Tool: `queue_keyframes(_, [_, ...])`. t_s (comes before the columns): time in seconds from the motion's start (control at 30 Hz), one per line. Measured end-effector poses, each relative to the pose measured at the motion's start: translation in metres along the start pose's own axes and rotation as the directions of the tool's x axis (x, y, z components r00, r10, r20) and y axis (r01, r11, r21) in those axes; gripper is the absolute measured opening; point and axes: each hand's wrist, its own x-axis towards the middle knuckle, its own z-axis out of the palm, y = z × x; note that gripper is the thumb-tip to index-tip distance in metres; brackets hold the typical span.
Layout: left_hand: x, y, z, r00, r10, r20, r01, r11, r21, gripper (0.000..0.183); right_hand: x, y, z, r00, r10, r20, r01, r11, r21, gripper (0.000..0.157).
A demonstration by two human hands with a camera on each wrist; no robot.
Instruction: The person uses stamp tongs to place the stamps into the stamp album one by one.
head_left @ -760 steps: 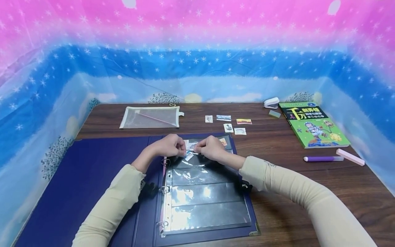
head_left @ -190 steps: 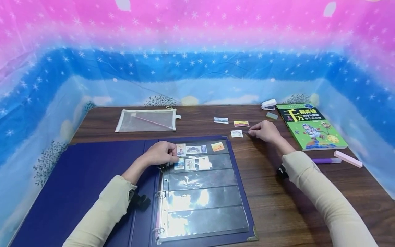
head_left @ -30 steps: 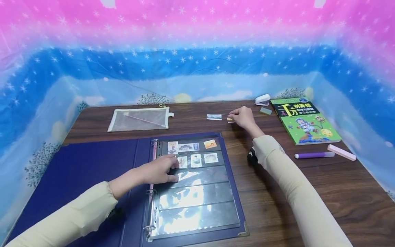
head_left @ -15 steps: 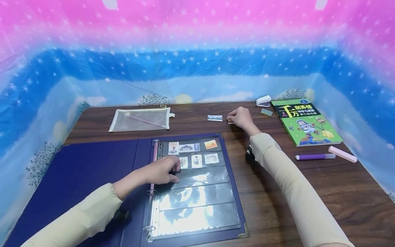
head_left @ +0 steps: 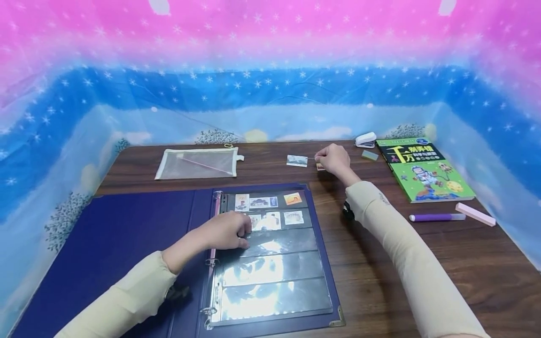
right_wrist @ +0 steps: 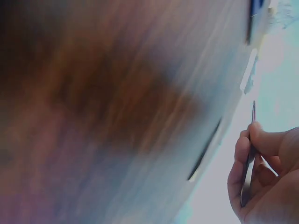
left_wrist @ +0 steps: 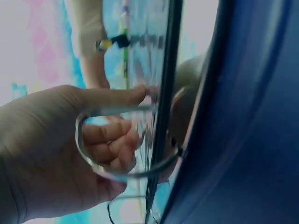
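Note:
My right hand [head_left: 334,159] pinches a pair of slim metal tweezers [right_wrist: 250,163] between thumb and fingers, low over the table's far side. Their tip points left at the right edge of a greyish-blue stamp [head_left: 297,161], which sits slightly askew; whether they grip it I cannot tell. Below that hand, a red-and-yellow stamp [head_left: 320,167] is mostly hidden. My left hand [head_left: 226,230] rests on the stamp album's black pocket page [head_left: 296,270], fingers loosely bent and holding nothing, covering the start of the second row. Stamps such as an orange one [head_left: 292,199] fill parts of the top two rows.
The album's navy cover [head_left: 127,234] lies open at the left, with metal rings [head_left: 211,263] along the spine. Behind it is a mesh zip pouch [head_left: 198,164]. To the right are a stapler [head_left: 365,139], an eraser [head_left: 369,155], a green book [head_left: 427,173], a purple marker [head_left: 437,217] and a pink stick [head_left: 475,214].
Since the earliest frames, several stamps have gone from the table into the second row, lately the oval-patterned one. In the last half second the greyish-blue stamp has turned slightly; my left hand stays put.

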Motion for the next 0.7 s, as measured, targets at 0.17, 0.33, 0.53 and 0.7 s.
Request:
queue_keyframes(0.17, [0.005, -0.013, -0.004, 0.996, 0.06, 0.072, -0.043, 0.975, -0.216, 0.005, -0.02, -0.008, -0.011, 0.998, -0.062, 0.005, 0.061, 0.991, 0.119, 0.025])
queue_keyframes(0.33, [0.006, -0.023, -0.004, 0.993, 0.07, 0.09, -0.042, 0.96, -0.278, 0.013, -0.054, -0.034, -0.014, 0.988, -0.132, 0.083, 0.102, 0.951, 0.293, 0.023])
queue_keyframes(0.53, [0.008, -0.027, -0.003, 0.993, 0.062, 0.098, -0.029, 0.949, -0.313, 0.013, -0.094, -0.053, 0.005, 0.942, -0.232, 0.242, 0.144, 0.932, 0.334, 0.019])
queue_keyframes(0.7, [0.01, -0.027, -0.001, 0.997, 0.049, 0.057, -0.03, 0.952, -0.303, 0.013, -0.113, -0.059, 0.021, 0.92, -0.254, 0.3, 0.164, 0.941, 0.295, 0.016])
